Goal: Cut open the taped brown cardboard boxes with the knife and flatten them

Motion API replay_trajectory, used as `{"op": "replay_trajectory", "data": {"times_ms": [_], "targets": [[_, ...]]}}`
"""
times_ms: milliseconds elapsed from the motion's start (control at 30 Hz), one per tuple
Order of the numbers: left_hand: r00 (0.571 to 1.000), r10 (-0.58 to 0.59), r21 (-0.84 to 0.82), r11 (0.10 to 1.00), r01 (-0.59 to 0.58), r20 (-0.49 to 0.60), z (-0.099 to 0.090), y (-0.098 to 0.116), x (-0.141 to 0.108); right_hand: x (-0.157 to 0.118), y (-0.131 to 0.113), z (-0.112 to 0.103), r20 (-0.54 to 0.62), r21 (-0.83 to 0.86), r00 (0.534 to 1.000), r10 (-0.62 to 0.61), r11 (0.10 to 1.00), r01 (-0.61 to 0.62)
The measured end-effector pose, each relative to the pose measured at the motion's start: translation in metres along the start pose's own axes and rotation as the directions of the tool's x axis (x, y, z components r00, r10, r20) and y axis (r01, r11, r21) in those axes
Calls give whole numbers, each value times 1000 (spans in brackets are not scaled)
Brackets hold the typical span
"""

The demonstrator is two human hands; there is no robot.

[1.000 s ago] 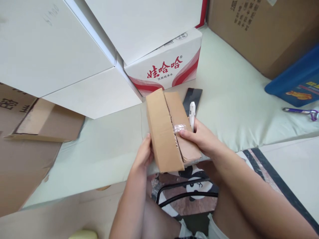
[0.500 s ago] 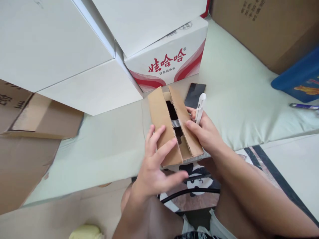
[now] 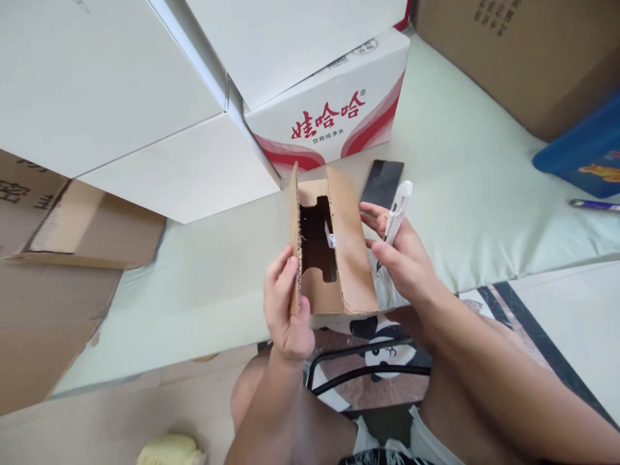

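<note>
A small cardboard box (image 3: 356, 258) stands before me with its left flap (image 3: 294, 245) upright and its right flap lying partly over the opening. Inside it is dark, and a bit of clear tape shows at the right flap's edge. My left hand (image 3: 288, 310) is closed on the left flap, thumb on the inner side and fingers outside. In my right hand (image 3: 404, 258) is a white utility knife (image 3: 398, 210), held upright between thumb and palm. The fingers of that hand are just right of the box; whether they touch it I cannot tell.
A dark smartphone (image 3: 382, 183) lies behind the box on the pale green cloth (image 3: 227, 278). White and red cartons (image 3: 329, 129) are stacked at the back. Brown cartons (image 3: 97, 219) stand at left and back right. A blue case (image 3: 581, 155) and a pen (image 3: 595, 205) are at right.
My left hand has taken hold of the left flap and swung it up and outward, widening the opening. My right hand has moved slightly right, away from the box, still with the knife.
</note>
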State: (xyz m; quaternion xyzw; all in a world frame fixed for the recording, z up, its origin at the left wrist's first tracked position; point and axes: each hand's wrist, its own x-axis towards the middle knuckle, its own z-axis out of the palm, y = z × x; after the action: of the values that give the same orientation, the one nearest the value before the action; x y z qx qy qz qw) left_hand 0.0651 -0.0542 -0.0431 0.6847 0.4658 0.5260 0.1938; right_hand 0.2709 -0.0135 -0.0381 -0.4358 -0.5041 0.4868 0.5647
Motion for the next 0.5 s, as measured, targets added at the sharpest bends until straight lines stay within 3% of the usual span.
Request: {"op": "replay_trajectory", "data": {"times_ms": [100, 267, 400, 500], "targets": [[992, 97, 44, 994, -101, 83, -6, 4, 6, -4, -9, 0, -25, -141, 996, -82, 987, 78], [983, 110, 28, 993, -115, 144, -10, 4, 11, -5, -19, 3, 77, -234, 976, -201, 948, 214], [972, 134, 34, 989, -143, 194, -9, 5, 16, 0, -20, 4, 270, -348, 909, -319, 847, 401], [977, 136, 125, 980, -158, 167, -7, 13, 18, 2, -20, 3, 385, -380, 863, -326, 796, 470]]}}
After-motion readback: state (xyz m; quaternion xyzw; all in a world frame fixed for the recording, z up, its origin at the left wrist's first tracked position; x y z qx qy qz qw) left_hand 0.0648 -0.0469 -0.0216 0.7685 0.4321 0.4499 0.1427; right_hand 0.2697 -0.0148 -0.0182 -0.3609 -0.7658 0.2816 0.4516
